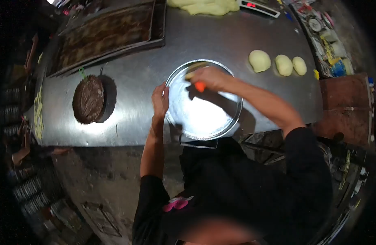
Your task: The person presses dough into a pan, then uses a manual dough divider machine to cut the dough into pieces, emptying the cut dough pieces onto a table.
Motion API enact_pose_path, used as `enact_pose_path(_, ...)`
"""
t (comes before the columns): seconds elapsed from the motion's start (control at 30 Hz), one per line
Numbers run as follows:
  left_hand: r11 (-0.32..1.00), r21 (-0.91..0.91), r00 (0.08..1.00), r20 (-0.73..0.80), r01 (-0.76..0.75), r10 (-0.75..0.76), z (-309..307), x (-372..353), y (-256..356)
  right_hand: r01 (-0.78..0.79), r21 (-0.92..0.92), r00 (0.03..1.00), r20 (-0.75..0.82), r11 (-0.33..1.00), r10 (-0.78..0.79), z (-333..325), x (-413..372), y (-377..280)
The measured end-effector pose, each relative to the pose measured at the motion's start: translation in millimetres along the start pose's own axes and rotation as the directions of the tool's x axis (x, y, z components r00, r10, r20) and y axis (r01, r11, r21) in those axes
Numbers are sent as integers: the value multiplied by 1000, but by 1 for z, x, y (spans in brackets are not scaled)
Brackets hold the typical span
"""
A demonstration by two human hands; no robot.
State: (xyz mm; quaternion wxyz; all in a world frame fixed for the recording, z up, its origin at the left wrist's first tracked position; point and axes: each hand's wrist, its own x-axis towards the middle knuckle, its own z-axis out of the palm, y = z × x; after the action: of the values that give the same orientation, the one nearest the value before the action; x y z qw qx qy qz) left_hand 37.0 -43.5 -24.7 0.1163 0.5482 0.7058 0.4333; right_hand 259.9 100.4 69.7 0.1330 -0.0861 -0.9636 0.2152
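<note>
Your round pan (204, 116) sits on the metal tabletop (131, 85) straight in front of you, by the near edge. Your left hand (160, 100) touches its rim at nine o'clock; I cannot tell how far that grip is closed. Your right hand (212, 78), over the pan toward twelve o'clock, has its grip wrapped around a blurred tool (200, 86) with an orange part. From the pan, a brown bowl (89, 100) is at nine o'clock, three dough balls (284, 65) at two.
</note>
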Motion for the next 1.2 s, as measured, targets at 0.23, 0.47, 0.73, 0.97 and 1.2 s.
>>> enact_pose_path(0.23,993,26,989,-98,114,-111,0,-13,-29,-578,343,753,-127,740,646,-8,-106,-84)
enact_pose_path(0.47,958,-49,953,-97,284,-288,-34,-11,-33,-596,145,447,-758,790,476,-82,-161,-3)
enact_pose_path(0.73,948,94,949,-114,305,-294,-52,-16,-14,-703,-19,435,-801,711,410,-133,-278,77)
enact_pose_path(0.97,988,149,951,-307,24,23,4,2,107,-765,164,273,-793,622,545,-189,-381,135)
enact_pose_path(1.2,888,-230,864,230,-399,448,276,91,303,-753,175,300,-766,634,568,-202,-471,134)
